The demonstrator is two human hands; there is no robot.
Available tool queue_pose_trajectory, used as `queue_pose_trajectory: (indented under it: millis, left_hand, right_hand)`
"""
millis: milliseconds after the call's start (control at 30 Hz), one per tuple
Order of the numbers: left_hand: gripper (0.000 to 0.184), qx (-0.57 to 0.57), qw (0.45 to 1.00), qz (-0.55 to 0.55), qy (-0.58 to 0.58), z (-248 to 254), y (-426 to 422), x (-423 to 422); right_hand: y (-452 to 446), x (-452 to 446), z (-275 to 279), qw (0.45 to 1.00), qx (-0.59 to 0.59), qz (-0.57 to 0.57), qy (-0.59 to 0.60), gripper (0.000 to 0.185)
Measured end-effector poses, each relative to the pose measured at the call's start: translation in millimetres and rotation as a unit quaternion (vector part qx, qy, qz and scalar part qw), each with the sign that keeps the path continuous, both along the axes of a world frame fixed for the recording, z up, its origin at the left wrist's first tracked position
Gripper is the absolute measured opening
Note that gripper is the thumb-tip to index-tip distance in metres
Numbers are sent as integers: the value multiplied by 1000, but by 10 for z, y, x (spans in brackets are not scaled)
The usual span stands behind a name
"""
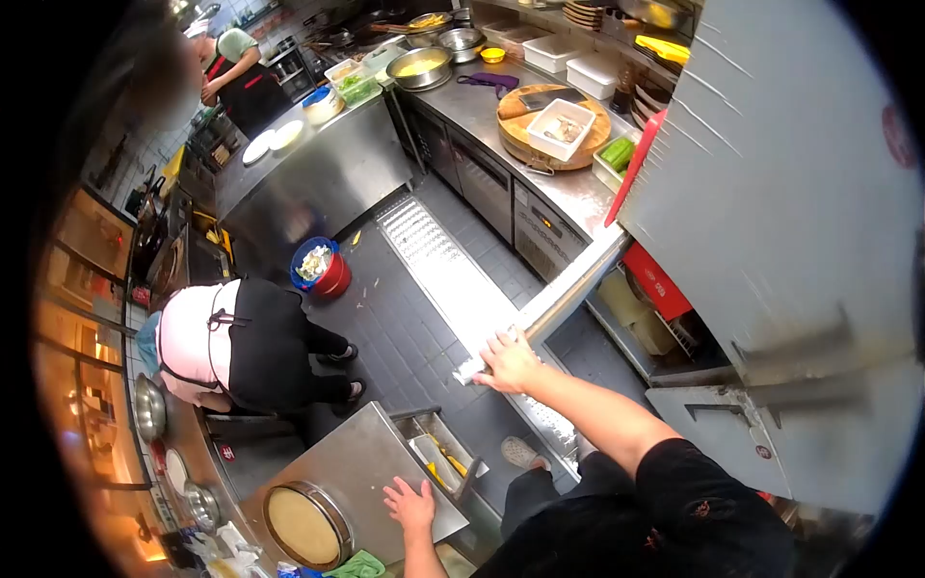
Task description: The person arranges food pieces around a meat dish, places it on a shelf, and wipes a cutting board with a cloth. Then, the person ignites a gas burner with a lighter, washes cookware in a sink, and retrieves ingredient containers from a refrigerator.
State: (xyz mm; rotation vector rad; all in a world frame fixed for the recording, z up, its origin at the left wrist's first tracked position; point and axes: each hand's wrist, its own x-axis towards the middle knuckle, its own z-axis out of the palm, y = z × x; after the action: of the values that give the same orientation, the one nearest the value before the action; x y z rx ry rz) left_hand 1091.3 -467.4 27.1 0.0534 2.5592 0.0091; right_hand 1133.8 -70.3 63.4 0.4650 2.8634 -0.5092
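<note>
My right hand [511, 361] has its fingers curled over the outer end of an open refrigerator door [568, 282], seen edge-on from above. Shelves and stored items show in the opening beside the door. My left hand [410, 503] has its fingers spread and holds nothing, over the right side of a steel worktop [376, 453]; whether it touches the surface I cannot tell. Beside this hand a drawer [438, 451] stands pulled out, with yellow-handled utensils inside. On the worktop to the left is a round steamer [308, 525] with a pale cloth-like surface.
A person [251, 347] in a pink top bends over at the left. Another person [241, 77] in a dark apron stands at the back. A red bucket [332, 277] of scraps is on the floor. A chopping board [525, 135] with a cleaver [549, 98] lies on the far counter.
</note>
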Motion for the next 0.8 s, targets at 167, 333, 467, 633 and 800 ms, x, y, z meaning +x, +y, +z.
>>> queue_pose_trajectory:
  millis: [167,333,467,633,800]
  left_hand:
    - [90,7,1000,-19,-9,62,-17,-10]
    - [92,18,999,-38,-11,130,-16,-44]
    - [93,-22,998,-59,-26,65,-2,-108]
    - [78,-57,991,-66,-102,152,221,-443]
    - [68,29,988,-144,-43,234,735,-792]
  right_hand:
    - [-147,877,-129,997,43,32,49,55]
    - [-81,1669,138,999,15,7,-32,49]
    - [42,2294,151,991,75,-37,-105,37]
    - [366,2630,175,928,71,-213,-298,46]
    - [959,2316,-269,915,-33,-396,-70,76]
